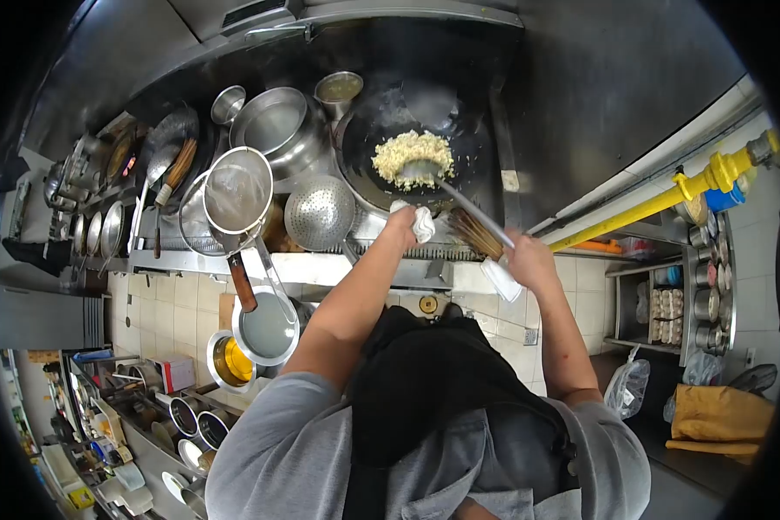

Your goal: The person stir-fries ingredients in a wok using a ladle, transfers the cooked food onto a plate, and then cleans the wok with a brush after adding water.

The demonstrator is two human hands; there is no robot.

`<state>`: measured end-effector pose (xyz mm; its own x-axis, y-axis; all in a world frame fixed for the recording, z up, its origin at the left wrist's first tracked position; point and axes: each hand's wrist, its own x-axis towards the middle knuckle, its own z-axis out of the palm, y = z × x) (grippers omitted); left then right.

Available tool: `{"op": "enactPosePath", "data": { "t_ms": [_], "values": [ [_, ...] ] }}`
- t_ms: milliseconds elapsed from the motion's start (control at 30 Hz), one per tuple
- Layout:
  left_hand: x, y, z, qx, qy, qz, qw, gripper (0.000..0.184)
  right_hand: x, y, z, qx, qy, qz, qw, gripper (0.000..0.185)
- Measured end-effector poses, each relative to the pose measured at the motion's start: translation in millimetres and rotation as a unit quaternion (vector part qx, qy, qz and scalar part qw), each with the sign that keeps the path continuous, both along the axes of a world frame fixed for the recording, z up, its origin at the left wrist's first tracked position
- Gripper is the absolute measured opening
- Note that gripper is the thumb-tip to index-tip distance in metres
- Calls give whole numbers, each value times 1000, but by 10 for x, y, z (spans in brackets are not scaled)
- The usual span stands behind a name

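Pale yellow and white food like fried rice [405, 154] lies in a large black wok [364, 178] on the stove. My left hand [400, 227] is closed round a white cloth [423, 224] at the wok's near rim. Gripped in my right hand [529, 260] is the long handle of a metal ladle [420, 171], whose bowl rests on the food. Another white cloth [501, 280] hangs below my right hand. A bamboo brush [474, 236] lies just right of the left hand's cloth, beneath the ladle's handle.
Left of the wok stand a steel pot [273, 126], a small container [339, 88] and a perforated ladle [320, 212]. A mesh strainer [238, 191] lies farther left. A yellow pipe [641, 208] runs along the right. Below the stove's edge is a pot of yellow liquid [234, 360].
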<state>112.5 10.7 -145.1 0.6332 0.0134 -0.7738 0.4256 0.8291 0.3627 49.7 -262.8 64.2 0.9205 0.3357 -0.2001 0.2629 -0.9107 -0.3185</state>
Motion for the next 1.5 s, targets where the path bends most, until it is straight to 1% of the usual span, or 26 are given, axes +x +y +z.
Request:
{"op": "enactPosePath", "data": {
  "t_ms": [67, 133, 200, 233, 333, 367, 400, 467, 533, 567, 600, 633, 700, 767, 800, 833, 900, 1000, 1067, 1133, 1200, 1267, 1333, 1400, 1467, 1500],
  "values": [
    [68, 52, -100, -1, 33, -63, 997, 15, 37, 41, -42, -59, 19, 25, 998, 43],
    [138, 68, -225, -56, -7, -29, 998, 13, 88, 85, -319, -63, -37, 75, 995, 40],
    [58, -9, -244, 33, -42, 42, 998, 14, 184, 197, -226, -71, 20, 59, 996, 43],
    [-90, -75, 32, 97, -29, 36, 994, 16, 193, 195, -194, -72, 28, 50, 996, 41],
    [-668, -198, 413, 45, -116, -11, 992, 21, -3, 52, 545, -87, 33, 50, 994, 37],
    [-667, -307, 695, 47, -130, 47, 989, 22, -45, -146, 661, -97, -8, 91, 991, 34],
    [-667, -309, 767, 30, -94, 40, 994, 20, -92, -261, 738, -110, -37, 133, 984, 31],
    [-669, -313, 901, -6, -22, 30, 999, 18, 33, 27, 855, -135, 80, 74, 985, 29],
    [-389, -250, 288, 152, -19, 29, 988, 12, 238, 187, 269, -72, -14, 83, 994, 29],
    [-465, -254, 52, 143, -68, 60, 986, 8, 233, 304, 81, -68, -5, 41, 997, 31],
    [-533, -285, -783, 259, -48, 42, 964, 17, 243, 422, -6, -65, 0, -2, 998, 34],
    [-936, -318, -256, 206, -83, -8, 975, 23, 201, 440, -21, -49, -20, -18, 998, 37],
    [-1318, -520, 59, 204, -123, 84, 968, 28, 36, 315, -96, -27, -32, -40, 998, 44],
    [-1243, -452, 262, 158, -83, 75, 981, 23, 66, 203, -122, -23, -32, -38, 998, 43],
    [-1069, -329, 257, 113, -18, 19, 993, 19, -74, 101, -169, -22, -19, -34, 999, 42],
    [-782, -218, 59, 176, -44, 16, 983, 11, -69, 26, -153, -11, -18, -11, 1000, 41],
    [-662, -188, 18, 137, -38, 39, 989, 12, -228, 7, 309, -39, 22, 9, 999, 39],
    [-858, -192, 982, 44, -96, -30, 994, 20, 4, 16, 716, -77, 6, 73, 994, 32],
    [-575, -213, 636, 49, 0, 14, 999, 19, 65, 260, 683, -104, 45, 83, 990, 26],
    [-572, -265, 15, 190, -50, 9, 981, 19, 294, 439, 1, -67, -25, 27, 997, 29],
    [-969, -391, -371, 299, -20, -1, 954, 25, 166, 572, -67, -25, -43, -20, 999, 33],
    [-1437, -509, 39, 186, -162, 95, 964, 35, 15, 419, -153, 5, -86, -37, 996, 36],
    [-1368, -463, 517, 193, -109, 61, 973, 30, -6, 261, 15, -11, -56, -46, 997, 39],
    [-913, -227, 381, 126, -45, 8, 991, 15, -139, 99, 184, -34, -29, -16, 999, 40],
    [-506, -100, 318, 195, 11, -5, 981, 11, -230, -3, 433, -59, 6, 21, 998, 40],
    [-600, -126, 340, 115, -2, 20, 993, 12, -129, -7, 604, -86, 21, 61, 994, 40]
  ]
}}
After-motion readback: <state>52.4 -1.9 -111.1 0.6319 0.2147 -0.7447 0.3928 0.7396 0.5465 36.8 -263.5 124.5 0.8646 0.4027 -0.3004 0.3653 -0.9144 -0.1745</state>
